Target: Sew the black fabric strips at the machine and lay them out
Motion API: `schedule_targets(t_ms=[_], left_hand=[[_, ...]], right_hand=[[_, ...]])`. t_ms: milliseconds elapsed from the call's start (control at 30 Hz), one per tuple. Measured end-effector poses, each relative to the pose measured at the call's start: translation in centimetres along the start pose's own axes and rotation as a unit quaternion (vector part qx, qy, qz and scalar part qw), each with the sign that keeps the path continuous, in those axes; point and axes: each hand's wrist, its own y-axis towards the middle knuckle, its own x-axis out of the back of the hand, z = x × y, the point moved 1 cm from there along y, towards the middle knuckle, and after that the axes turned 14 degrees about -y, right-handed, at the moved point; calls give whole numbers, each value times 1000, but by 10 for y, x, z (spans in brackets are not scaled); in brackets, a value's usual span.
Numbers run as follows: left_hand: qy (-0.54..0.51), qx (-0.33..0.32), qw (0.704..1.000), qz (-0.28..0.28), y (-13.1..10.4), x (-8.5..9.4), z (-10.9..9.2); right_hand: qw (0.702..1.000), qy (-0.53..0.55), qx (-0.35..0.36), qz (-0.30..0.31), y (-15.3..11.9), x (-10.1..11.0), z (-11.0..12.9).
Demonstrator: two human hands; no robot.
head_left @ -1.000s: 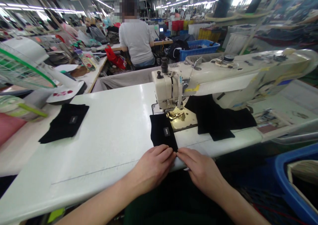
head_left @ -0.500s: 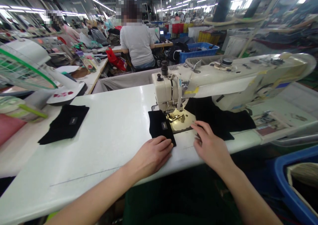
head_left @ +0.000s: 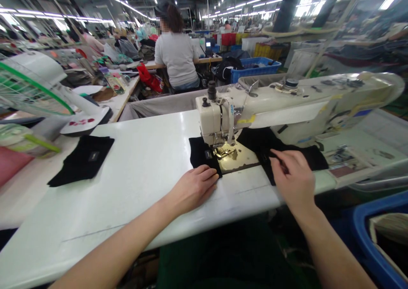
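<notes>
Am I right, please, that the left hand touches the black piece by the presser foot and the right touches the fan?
Only the right hand is misstated: the head view shows it at the black cloth right of the presser foot.

Clear lane on white tabletop (head_left: 143,153) btwn L cloth stack (head_left: 83,160) & sewing-machine head (head_left: 212,117); head blocks R.

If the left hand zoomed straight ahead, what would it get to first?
The left hand would probably reach the shiny gold plate first; it looks flat, but depth is hard to judge.
</notes>
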Motion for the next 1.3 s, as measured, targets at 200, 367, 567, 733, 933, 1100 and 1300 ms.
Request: schedule_targets(t_ms=[200, 367, 567, 733, 933, 1100, 1300], left_hand=[[7, 6, 1000, -6, 5, 2, 11], [10, 11, 1000, -9, 9, 3, 21], [0, 4, 999, -37, 16, 5, 31], [3, 11, 1000, -22, 20, 8, 40], [7, 15, 1000, -23, 26, 12, 48], [7, 23, 1000, -19, 29, 15, 54], [4, 22, 999, -28, 31, 14, 58]], right_hand=[[986, -21, -18, -164, 14, 28, -6], [965, -19, 6, -263, 16, 57, -8], [975, 3, 5, -223, 11, 80, -7], [981, 35, 13, -190, 7, 81, -5], [987, 28, 4, -161, 5, 77, -1], [986, 18, -4, -164, 6, 76, -2], [985, 25, -6, -173, 6, 77, -3]])
